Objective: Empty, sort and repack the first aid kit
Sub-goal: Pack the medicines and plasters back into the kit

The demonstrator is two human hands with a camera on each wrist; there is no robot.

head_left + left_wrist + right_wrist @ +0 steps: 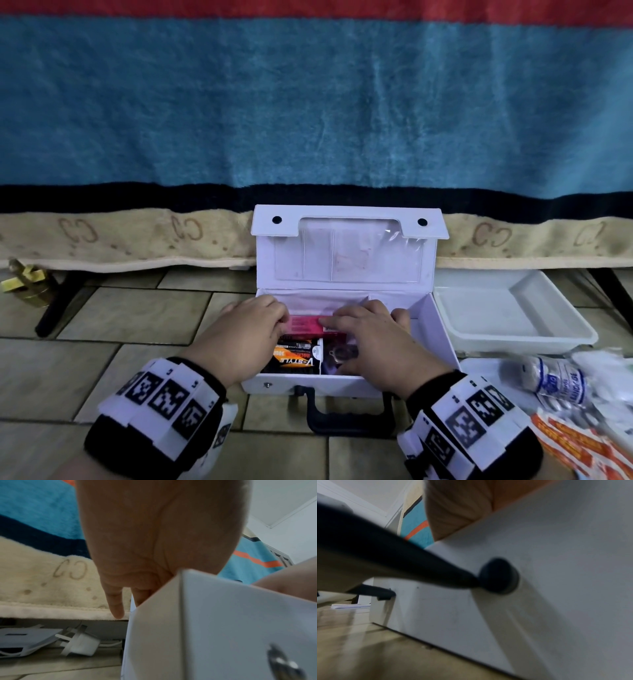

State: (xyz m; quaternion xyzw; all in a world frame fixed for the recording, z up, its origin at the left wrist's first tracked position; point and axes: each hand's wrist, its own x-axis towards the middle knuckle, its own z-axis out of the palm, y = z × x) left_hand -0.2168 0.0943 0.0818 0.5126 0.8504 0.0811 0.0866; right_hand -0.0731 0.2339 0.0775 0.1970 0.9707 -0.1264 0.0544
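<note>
Reaching over the front wall of the open first aid kit on the tiled floor, the left hand and right hand pinch opposite ends of a pink box inside, palms down, fingers curled.

Both hands' fingers hide the pink box's ends.

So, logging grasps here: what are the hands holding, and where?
Both the left hand and right hand hold the pink box, one at each end.
</note>
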